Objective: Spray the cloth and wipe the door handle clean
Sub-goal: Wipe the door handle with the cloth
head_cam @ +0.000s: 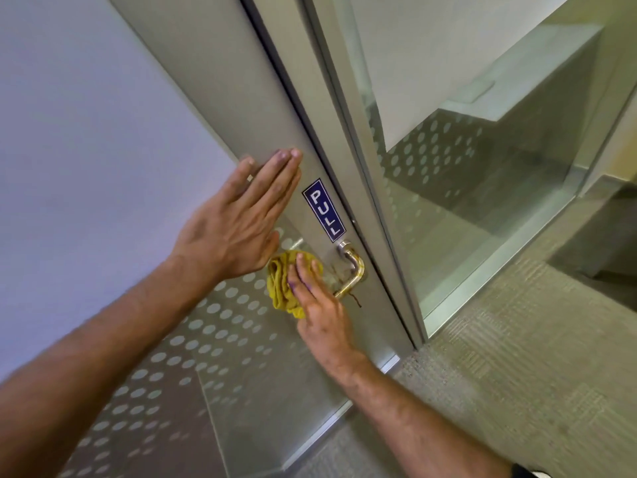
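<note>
A person's left hand [238,215] lies flat against the metal frame of a glass door [220,98], fingers [275,177] straight, together and holding nothing, the fingertips just left of a blue sign [324,210] reading "PULL". Below it, the right hand [317,305] presses a crumpled yellow cloth [281,286] against the door frame, its fingers extended flat over the cloth rather than curled around it. The cloth sits just left of the door handle [351,270], a bent lever in silver and brass tones mounted directly beneath the sign; whether the cloth touches the handle cannot be told, as the area between them is blurred. A thin dark thread-like strand [355,300] hangs at the handle's lower end. Frosted dots pattern the glass panel [206,326] left of the frame. Grey carpet [517,374] covers the floor at lower right.
</note>
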{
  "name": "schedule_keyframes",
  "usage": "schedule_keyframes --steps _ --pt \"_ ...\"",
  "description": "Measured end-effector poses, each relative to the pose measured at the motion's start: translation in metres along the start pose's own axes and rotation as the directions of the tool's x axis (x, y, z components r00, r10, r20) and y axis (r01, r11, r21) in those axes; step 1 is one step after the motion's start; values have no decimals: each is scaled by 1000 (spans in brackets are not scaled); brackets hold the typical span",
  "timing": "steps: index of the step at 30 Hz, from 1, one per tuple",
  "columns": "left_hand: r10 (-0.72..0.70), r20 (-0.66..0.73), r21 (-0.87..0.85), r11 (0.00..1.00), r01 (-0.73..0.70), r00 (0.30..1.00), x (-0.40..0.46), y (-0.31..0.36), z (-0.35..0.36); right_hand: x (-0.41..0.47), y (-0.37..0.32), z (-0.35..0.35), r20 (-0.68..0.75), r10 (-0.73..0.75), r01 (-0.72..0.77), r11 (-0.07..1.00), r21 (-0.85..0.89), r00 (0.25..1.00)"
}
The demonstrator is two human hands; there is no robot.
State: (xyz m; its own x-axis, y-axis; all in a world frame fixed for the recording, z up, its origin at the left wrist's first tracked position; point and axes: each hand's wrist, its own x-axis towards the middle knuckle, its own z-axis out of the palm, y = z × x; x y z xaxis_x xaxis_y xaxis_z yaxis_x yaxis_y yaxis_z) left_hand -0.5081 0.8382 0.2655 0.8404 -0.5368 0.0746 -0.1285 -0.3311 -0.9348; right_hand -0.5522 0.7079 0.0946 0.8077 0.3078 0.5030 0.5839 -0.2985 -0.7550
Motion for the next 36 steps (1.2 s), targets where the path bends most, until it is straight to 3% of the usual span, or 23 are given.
schedule_keyframes --steps 1,3,6,9,12,14,16,22,27,32,34,36 --pt "-2 -1 -6 1000 2 1000 0 0 0 -6 4 -6 -12 17 -16 996 85 1000" --pt "-11 1 -21 1000 12 1000 0 -1 -1 -2 10 -18 -167 131 -83 961 264 977" --pt "-12 21 -35 999 12 1000 0 -1 -2 31 12 -34 -319 325 -184 898 401 890" --pt "-1 15 -25 1000 2 1000 0 -1 -3 51 14 -31 -275 236 -167 954 251 932" --pt "7 3 -3 1000 -7 1000 0 -1 -2 37 35 -33 -32 71 -67 991 113 997" --pt "5 14 -4 1000 -5 1000 1 -2 -2 29 55 -46 160 67 -89 987 133 985" --pt "2 22 -14 1000 -2 1000 1 -1 -4 29 65 -59 224 97 -126 984 123 970" --pt "5 20 -16 1000 -4 1000 1 -2 -5 36 66 -72 251 96 -84 995 -58 963" --pt "11 21 -4 1000 -11 1000 2 -2 -6 -22 60 -53 144 73 -57 992 -110 987" --pt "0 28 -34 999 1 1000 2 -3 -9 -52 20 -16 238 -140 171 979 -115 961" --pt "1 28 -19 1000 -1 1000 2 -2 -9 -46 36 -26 131 -62 76 992 -100 989" --pt "6 33 -14 1000 -6 999 2 -2 -10 -36 60 -43 -75 141 -147 986 -80 987"
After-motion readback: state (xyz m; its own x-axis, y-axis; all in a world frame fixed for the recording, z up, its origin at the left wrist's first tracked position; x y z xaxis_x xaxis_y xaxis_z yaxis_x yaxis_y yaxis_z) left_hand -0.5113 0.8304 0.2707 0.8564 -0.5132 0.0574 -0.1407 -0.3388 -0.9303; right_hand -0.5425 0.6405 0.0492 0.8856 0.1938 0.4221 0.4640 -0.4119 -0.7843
